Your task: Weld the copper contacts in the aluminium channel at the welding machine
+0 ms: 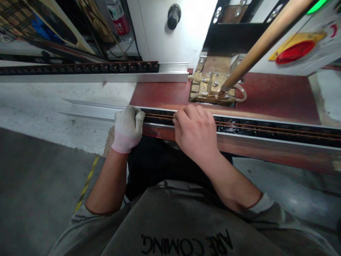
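Observation:
In front of me a long row of black parts (266,131) lies in an aluminium channel (279,140), with thin copper-coloured strips running lengthwise along its top. My left hand (128,128), in a white glove with a pink cuff, is closed over the left end of the black row, thumb along the edge. Bare and with its fingers curled down, my right hand (196,133) pinches the same row further right. Its fingertips are partly hidden, so the exact hold on the strips is unclear. Left of the glove, the channel (98,111) continues without black parts.
Behind the channel stands a brass fixture (213,85) with clear tubes, and a copper-coloured rod (266,42) slants above it. A second channel (93,77) holds a similar black row at the left. A red knob (295,52) on yellow sits at right.

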Demonstrator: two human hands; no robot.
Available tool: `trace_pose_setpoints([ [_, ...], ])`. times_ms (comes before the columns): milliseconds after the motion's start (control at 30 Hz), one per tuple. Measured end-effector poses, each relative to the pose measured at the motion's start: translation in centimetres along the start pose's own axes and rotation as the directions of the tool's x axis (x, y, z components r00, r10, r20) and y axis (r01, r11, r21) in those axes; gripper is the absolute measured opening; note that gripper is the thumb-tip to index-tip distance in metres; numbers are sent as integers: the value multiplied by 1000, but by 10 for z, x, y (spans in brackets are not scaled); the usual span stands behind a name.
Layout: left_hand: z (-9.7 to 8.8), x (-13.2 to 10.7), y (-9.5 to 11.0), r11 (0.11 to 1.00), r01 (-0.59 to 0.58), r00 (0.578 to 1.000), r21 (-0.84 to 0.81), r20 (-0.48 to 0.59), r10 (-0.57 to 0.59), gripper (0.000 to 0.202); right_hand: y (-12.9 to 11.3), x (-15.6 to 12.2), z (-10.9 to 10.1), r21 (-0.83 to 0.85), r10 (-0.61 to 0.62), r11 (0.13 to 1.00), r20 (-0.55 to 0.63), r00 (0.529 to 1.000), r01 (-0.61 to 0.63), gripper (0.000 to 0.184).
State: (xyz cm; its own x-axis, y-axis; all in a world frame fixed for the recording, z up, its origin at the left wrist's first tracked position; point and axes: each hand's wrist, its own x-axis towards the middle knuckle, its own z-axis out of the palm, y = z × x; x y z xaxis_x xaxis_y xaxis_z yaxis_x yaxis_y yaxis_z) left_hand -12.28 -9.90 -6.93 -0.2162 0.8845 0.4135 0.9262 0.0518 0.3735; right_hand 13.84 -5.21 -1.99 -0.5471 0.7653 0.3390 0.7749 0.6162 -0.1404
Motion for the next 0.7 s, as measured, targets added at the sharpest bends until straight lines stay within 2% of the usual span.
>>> trace_pose_setpoints([
  [300, 1, -2, -1, 999, -13, 999, -36, -45, 12, 35, 8, 2, -4, 57, -45, 997, 33, 998, 43, 27],
  [600, -22, 6, 16, 985, 125, 987, -116, 116, -112, 26, 16, -6, 10, 91, -85, 991, -137, 987, 98, 30],
  [700, -23, 6, 17, 982, 143, 984, -120, 127, -128, 27, 15, -7, 13, 107, -101, 987, -142, 985, 116, 26],
])
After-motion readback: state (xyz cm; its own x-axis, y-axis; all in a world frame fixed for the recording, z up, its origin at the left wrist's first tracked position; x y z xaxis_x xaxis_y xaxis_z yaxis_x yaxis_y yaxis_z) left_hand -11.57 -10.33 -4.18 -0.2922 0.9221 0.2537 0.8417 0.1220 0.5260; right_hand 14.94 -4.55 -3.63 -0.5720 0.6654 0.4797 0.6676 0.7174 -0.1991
